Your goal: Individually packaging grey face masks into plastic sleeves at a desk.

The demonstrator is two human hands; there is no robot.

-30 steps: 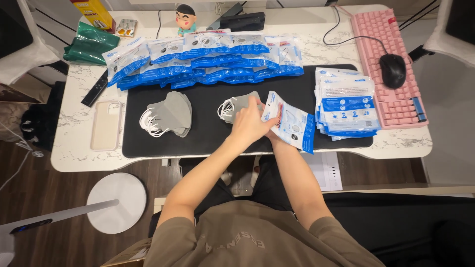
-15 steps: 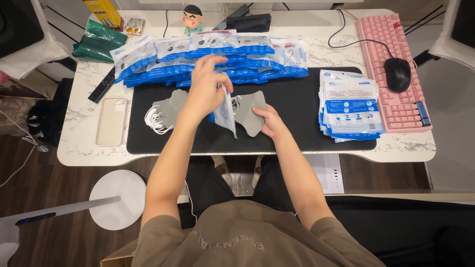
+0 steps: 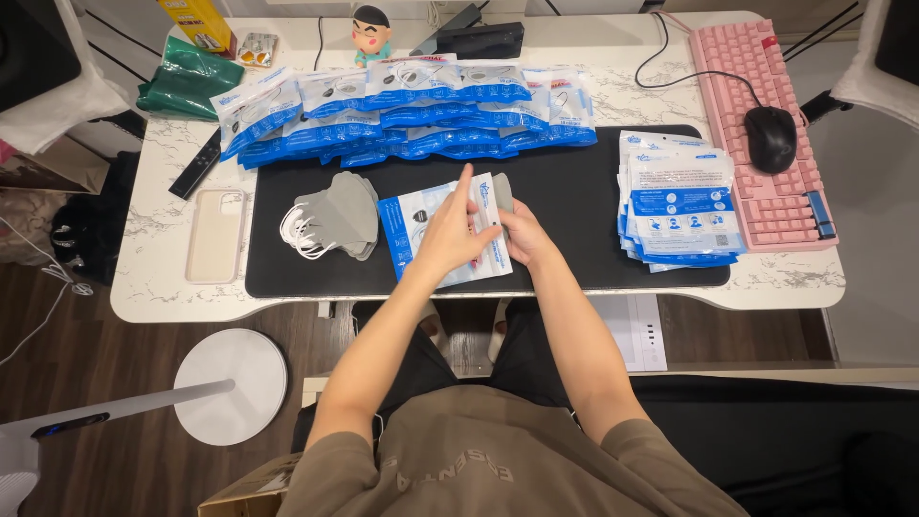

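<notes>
Both my hands meet at the middle of the black desk mat. My left hand lies on a white and blue flat pouch, index finger stretched out, holding it. At the pouch's right edge, my right hand grips a grey face mask. Only the mask's top corner shows; the pouch and my hands hide the rest. To the left on the mat lies a small pile of grey masks with white ear loops.
Overlapping blue and white pouches line the mat's far edge, and another stack lies at the right. Beyond that stack are a pink keyboard and a black mouse. A phone, remote and green bag lie left.
My left hand has come down from the back row with a pouch. Both hands have drawn together at the mat's middle, with the pouch now over the grey mask.
</notes>
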